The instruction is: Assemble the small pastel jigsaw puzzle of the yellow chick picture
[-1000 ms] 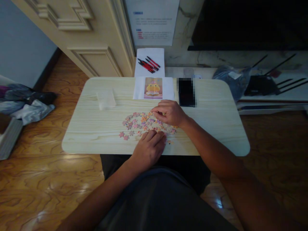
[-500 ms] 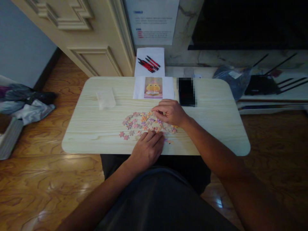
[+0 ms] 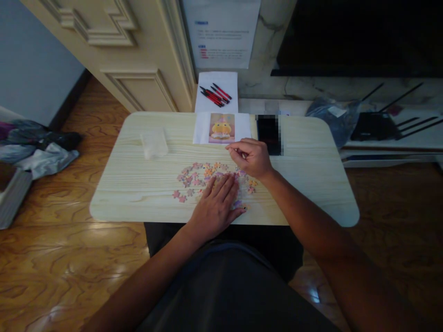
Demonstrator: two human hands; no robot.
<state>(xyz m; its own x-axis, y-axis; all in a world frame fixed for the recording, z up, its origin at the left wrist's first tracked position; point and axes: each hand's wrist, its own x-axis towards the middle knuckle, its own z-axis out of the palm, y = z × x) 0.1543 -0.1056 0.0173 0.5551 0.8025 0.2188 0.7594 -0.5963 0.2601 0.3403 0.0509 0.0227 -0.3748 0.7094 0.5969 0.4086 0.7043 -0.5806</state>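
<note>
Small jigsaw puzzle pieces point(image 3: 188, 177) in pink, orange and purple lie scattered over the middle of the pale wooden table point(image 3: 117, 184). My left hand point(image 3: 218, 200) rests palm down on the near part of the pile, fingers stretched out and thumb spread, covering some pieces. Just beyond the pile on the right, my right hand point(image 3: 252, 157) is held with thumb and fingertips pinched together. Whatever is in that pinch is too small to make out. A paper with a printed picture of a yellow figure point(image 3: 221, 127) lies at the far edge, close to my right fingertips.
A dark phone point(image 3: 269, 134), partly pixelated, lies right of the picture. On the left side sits a clear plastic bag point(image 3: 154, 143). Several red and black pens point(image 3: 215, 95) rest on white paper behind the table. A black router with antennas point(image 3: 377, 125) stands on the shelf.
My left hand has gone from curled to flattened, its fingers reaching farther over the pieces. My right hand has lifted off the pile, slightly right and toward the picture.
</note>
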